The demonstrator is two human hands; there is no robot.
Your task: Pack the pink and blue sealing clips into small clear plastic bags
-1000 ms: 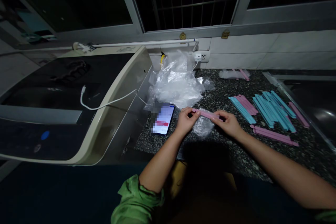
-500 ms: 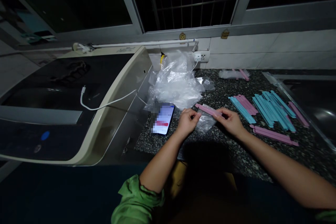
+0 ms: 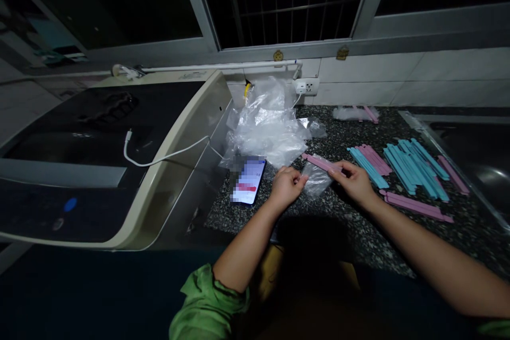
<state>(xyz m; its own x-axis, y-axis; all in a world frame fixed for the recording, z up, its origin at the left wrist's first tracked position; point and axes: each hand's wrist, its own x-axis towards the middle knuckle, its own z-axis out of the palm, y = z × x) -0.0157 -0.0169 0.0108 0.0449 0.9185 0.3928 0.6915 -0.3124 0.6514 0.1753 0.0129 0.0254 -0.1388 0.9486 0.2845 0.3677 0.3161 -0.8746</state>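
Observation:
In the head view my left hand (image 3: 287, 186) pinches the edge of a small clear plastic bag (image 3: 315, 183). My right hand (image 3: 354, 183) grips the right end of a long pink bag clip (image 3: 321, 162), which lies across the top of that bag. Whether the clip is inside the bag or over it I cannot tell. To the right lie a pile of blue bag clips (image 3: 414, 167), a smaller blue group (image 3: 367, 167) beside pink clips (image 3: 374, 159), and more pink clips (image 3: 416, 206) in front.
A heap of clear plastic bags (image 3: 266, 127) fills the back of the speckled counter (image 3: 338, 138). A lit phone (image 3: 249, 181) lies left of my hands. Farther left stands a washing machine (image 3: 191, 154) with a white cable (image 3: 167, 161) across it. A sink (image 3: 482, 154) borders the right side.
The pink clip and my right hand have shifted slightly to the right. My left hand has moved a little right too, and the small bag is spread more under the clip.

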